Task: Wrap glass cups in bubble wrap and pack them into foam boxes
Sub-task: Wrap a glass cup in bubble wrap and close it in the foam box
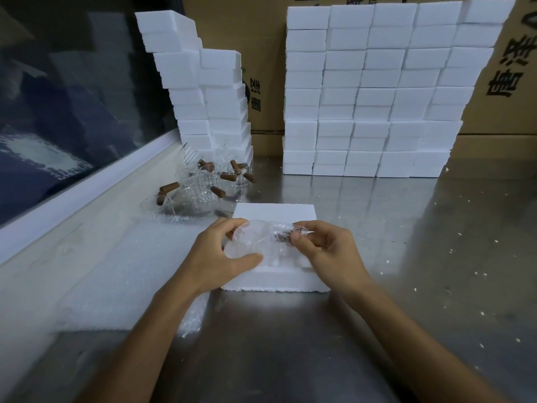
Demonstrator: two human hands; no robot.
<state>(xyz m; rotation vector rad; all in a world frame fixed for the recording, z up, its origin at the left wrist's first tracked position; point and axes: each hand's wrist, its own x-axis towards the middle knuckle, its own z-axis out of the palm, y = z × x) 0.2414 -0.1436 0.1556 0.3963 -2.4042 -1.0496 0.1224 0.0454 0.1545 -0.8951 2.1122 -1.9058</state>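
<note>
A glass cup wrapped in bubble wrap [263, 238] lies across the open white foam box [274, 212] at the middle of the steel table. My left hand [219, 254] grips its round left end, thumb underneath. My right hand [325, 248] pinches the wrapped brown handle end between thumb and fingers. Whether the cup sits inside the box recess is hidden by my hands. Several bare glass cups with brown handles [209, 181] stand behind, to the left.
Sheets of bubble wrap [130, 271] lie left of the box. Two stacks of white foam boxes [369, 91] [203, 91] rise at the back against cardboard cartons [499, 82]. A dark window [64, 91] and its sill run along the left. Foam crumbs dot the table's right side.
</note>
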